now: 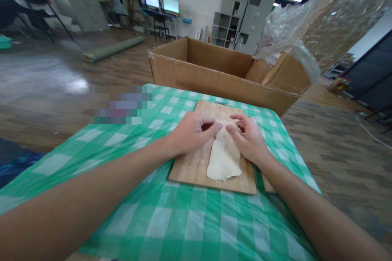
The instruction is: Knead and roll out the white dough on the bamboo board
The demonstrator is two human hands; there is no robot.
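Note:
A flat, pale sheet of dough [225,161] lies lengthwise on a wooden cutting board [191,169], wider at its near end and with an uneven edge. My left hand [192,130] is at the left side of its far part, thumb and fingers closed on the dough's edge. Opposite it, my right hand [248,136] pinches the right side, its index finger stretched out a little. The two thumbs are close together over the dough. Both hands hide much of the dough's far end. Whitish powder dusts the far part of the board.
A green-and-white checked cloth [171,220] covers the table. Past its far edge stands a large open cardboard box [211,77] with plastic-wrapped material [337,24] rising at right. Another wooden piece [268,183] lies partly under my right forearm. Far back, a person [116,2] sits.

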